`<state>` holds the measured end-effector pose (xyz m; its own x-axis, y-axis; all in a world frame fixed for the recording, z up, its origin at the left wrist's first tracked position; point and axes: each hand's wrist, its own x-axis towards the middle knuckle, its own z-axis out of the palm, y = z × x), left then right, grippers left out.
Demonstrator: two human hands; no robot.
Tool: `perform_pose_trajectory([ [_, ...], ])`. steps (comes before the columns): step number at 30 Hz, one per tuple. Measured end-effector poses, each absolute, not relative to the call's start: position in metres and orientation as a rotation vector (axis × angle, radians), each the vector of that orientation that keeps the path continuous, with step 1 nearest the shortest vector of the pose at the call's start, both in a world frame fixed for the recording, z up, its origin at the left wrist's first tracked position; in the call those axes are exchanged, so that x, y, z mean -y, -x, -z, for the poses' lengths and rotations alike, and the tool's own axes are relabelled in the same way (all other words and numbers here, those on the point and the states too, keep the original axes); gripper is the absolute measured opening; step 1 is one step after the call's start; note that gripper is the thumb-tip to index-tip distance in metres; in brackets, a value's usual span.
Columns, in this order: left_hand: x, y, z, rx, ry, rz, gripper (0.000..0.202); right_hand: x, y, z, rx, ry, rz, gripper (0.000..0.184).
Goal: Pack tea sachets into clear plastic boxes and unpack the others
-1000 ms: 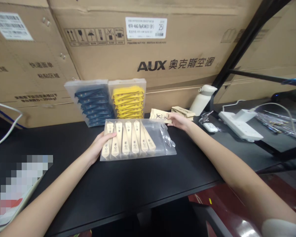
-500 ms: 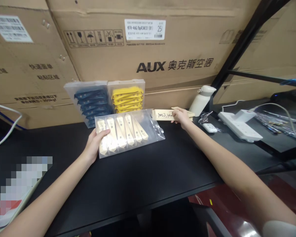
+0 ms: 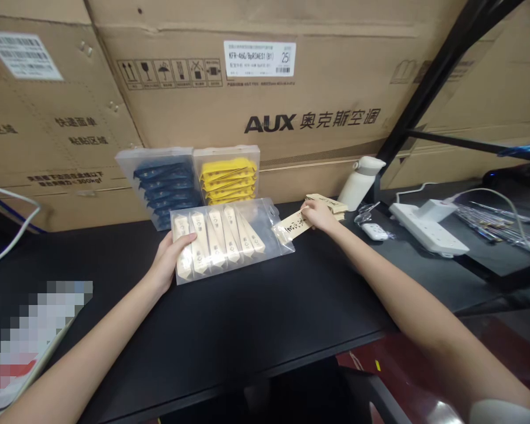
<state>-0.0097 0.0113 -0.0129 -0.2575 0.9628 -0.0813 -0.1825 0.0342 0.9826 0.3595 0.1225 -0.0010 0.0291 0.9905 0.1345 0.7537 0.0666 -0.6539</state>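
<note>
My left hand (image 3: 170,256) grips the left end of a clear plastic pouch (image 3: 269,224), its thumb on the front face. Several cream paper packets (image 3: 217,238) with black lettering stand side by side in the pouch, and its right part holds none. In my right hand (image 3: 320,215) is a cream packet (image 3: 294,225) with black characters, pinched at its right end. That packet's left end overlaps the pouch's right edge; whether it is inside I cannot tell. Behind my right hand lies a stack of similar cream packets (image 3: 329,202).
Clear cases with blue packets (image 3: 166,187) and yellow packets (image 3: 228,178) stand against large cardboard boxes (image 3: 181,118). A white bottle (image 3: 361,182) is behind the stack. Rightward lie a small white device (image 3: 374,232) and a power strip (image 3: 430,229). The black table (image 3: 229,330) ends in front.
My right hand has drawn one packet off the stack, turning it so its left end dips down toward the pouch. The left hand and pouch have hardly moved.
</note>
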Motion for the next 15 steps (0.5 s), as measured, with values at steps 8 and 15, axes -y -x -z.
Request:
perform_pose_trajectory([
  [8,-0.011,0.009,0.013,-1.292,-0.901,-1.440,0.045,-0.109,-0.346,0.002,2.013,1.512,-0.188,0.023],
  [15,-0.011,0.011,0.012,-1.293,-0.928,-1.438,0.051,-0.096,-0.324,0.004,1.800,1.126,-1.228,0.037],
])
